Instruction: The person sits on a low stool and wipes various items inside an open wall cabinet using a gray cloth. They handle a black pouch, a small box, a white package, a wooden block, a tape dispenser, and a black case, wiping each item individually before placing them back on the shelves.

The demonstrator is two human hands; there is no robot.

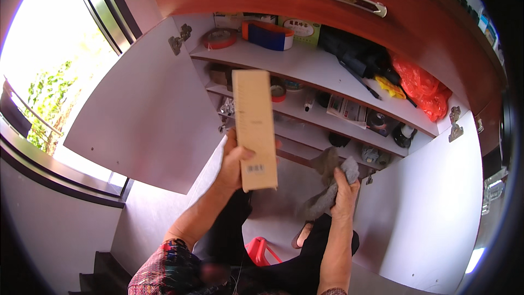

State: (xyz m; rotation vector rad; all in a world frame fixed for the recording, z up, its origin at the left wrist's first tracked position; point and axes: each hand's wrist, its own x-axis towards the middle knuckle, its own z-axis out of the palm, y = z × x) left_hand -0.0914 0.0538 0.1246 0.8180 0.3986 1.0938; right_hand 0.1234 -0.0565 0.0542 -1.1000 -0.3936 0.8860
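Observation:
In my left hand (236,159) is a long, narrow cardboard box (254,114), held upright by its lower part with the thumb across its front. The box is plain tan with a barcode near its bottom end, and it hides part of the shelves behind. My right hand (344,192) grips a crumpled grey cloth (322,199), whose loose end hangs to the left. Both hands are in front of an open cabinet, apart from its shelves (305,68).
Cabinet doors stand open at left (144,114) and right (423,196). On the top shelf are a tape roll (219,39), a blue-and-orange object (267,36), a black umbrella (360,54) and a red plastic bag (423,84). A red stool (263,250) shows below.

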